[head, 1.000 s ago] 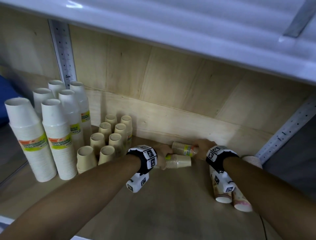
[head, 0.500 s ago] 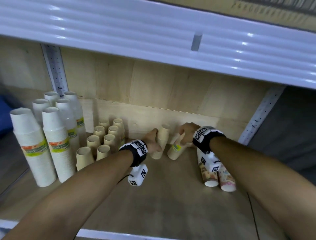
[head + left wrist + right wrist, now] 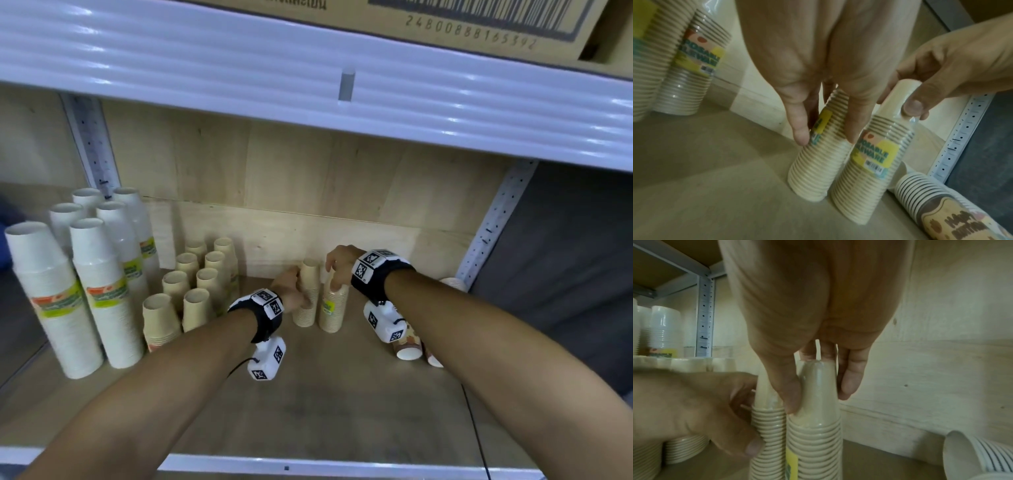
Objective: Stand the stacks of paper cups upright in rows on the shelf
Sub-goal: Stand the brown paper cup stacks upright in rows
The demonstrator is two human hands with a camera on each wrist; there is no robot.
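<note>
Two beige paper cup stacks stand side by side, mouths down, on the wooden shelf (image 3: 342, 411) near the back wall. My left hand (image 3: 291, 296) grips the left stack (image 3: 306, 301) around its middle; in the left wrist view its thumb and fingers (image 3: 800, 134) wrap that stack (image 3: 816, 175). My right hand (image 3: 337, 265) pinches the top of the right stack (image 3: 332, 313), with thumb and fingers on either side in the right wrist view (image 3: 820, 392). The two stacks (image 3: 768, 443) (image 3: 818, 447) touch each other.
Standing beige stacks (image 3: 191, 294) form rows to the left, with tall white stacks (image 3: 68, 291) beyond them. Patterned cup stacks (image 3: 409, 347) lie on their sides under my right wrist. The upper shelf edge (image 3: 308, 85) hangs low overhead. A metal post (image 3: 493, 226) bounds the right.
The two beige stacks lay on their sides a second ago, then tilted up; they now stand upright together. Both hands rose with them.
</note>
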